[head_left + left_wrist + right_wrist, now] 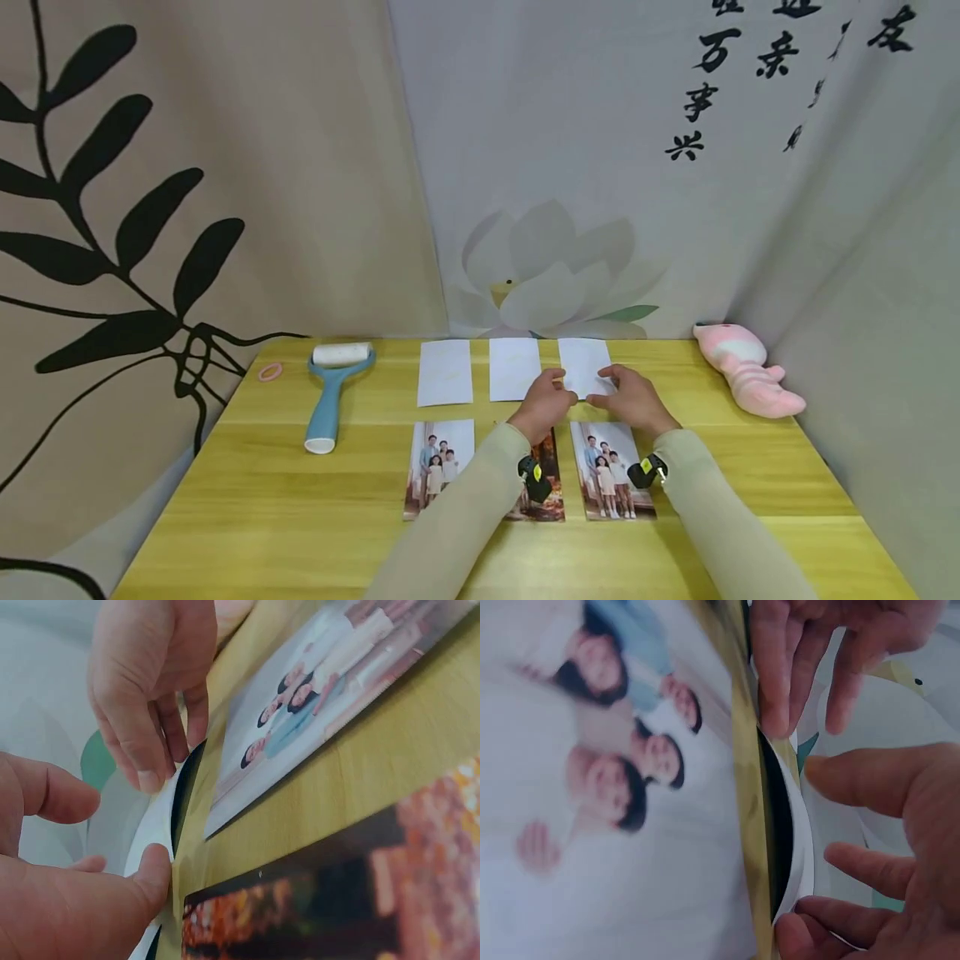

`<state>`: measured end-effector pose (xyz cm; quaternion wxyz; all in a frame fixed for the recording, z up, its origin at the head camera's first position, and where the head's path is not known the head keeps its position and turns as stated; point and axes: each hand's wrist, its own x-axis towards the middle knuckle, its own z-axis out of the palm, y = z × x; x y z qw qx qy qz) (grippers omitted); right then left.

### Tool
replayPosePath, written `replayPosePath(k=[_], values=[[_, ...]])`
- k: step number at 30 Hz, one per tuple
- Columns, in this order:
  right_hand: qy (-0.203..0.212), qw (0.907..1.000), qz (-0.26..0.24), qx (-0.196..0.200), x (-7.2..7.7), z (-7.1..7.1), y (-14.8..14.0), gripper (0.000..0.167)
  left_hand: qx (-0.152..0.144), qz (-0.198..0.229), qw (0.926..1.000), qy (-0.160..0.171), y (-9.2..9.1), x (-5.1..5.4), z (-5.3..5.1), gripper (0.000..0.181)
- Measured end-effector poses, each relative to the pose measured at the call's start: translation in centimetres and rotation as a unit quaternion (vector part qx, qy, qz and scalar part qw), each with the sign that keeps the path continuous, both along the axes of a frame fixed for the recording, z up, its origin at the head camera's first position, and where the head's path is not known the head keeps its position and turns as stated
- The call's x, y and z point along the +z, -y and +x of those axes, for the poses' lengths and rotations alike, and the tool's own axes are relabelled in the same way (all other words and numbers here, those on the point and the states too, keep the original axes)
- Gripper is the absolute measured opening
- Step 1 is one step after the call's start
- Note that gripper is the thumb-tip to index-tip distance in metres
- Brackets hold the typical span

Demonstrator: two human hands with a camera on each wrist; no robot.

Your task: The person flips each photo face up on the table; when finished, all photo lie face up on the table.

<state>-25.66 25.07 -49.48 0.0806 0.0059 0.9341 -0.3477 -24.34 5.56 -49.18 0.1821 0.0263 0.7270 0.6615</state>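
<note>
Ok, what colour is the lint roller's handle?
Muted blue; the lint roller's handle shows best in the head view.

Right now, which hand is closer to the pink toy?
The right hand. It is by the right side of the rightmost white card, left of the pink toy. The left hand is by that card's left side, farther away.
</note>
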Motion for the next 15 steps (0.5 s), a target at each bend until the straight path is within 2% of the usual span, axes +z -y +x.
replayPosePath(k=[7, 10, 15], values=[[-0.009, 0.9999, 0.012, 0.006, -0.28, -0.27, -0.05, 0.063, 0.001, 0.02, 0.9998, 0.008, -0.21, -0.37, -0.35, 0.07], [-0.019, 0.9995, 0.021, 0.014, -0.46, -0.32, -0.26, 0.057, 0.0, 0.024, 0.9997, 0.009, -0.27, -0.53, -0.44, 0.068], [-0.029, 0.9985, 0.039, 0.026, -0.45, -0.48, -0.61, 0.051, 0.01, -0.006, 0.9999, 0.004, -0.46, -0.33, -0.62, 0.062]])
